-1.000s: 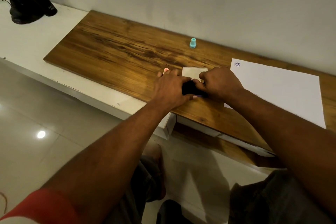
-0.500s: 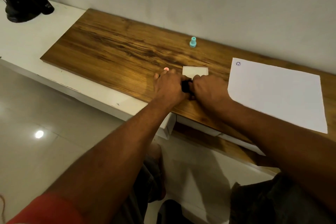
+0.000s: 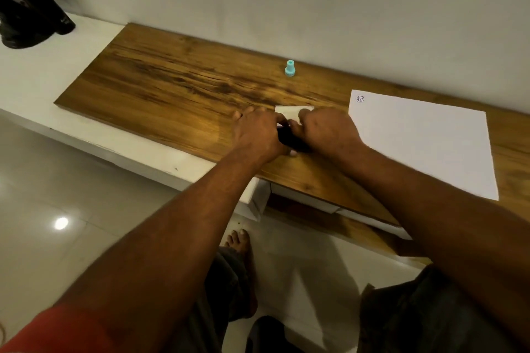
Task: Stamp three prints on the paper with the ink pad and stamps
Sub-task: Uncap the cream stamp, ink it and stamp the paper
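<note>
A black ink pad (image 3: 290, 139) lies on the wooden board (image 3: 172, 94), and both hands are on it. My left hand (image 3: 258, 131) grips its left side and my right hand (image 3: 327, 130) grips its right side, fingers curled over it. A white flat piece (image 3: 295, 111), perhaps its lid, shows just behind the fingers. A teal stamp (image 3: 290, 68) stands upright farther back near the wall. The white paper (image 3: 424, 146) lies to the right with one round print (image 3: 360, 99) at its top left corner.
The board rests on a white ledge (image 3: 57, 66) against the wall. Black objects (image 3: 28, 22) stand at the ledge's far left. Below the front edge are a tiled floor and a bare foot (image 3: 239, 240).
The small pink stamp beside my left fingers is now hidden behind that hand. Both hands stay on the ink pad, and more of its black body shows between them than half a second ago.
</note>
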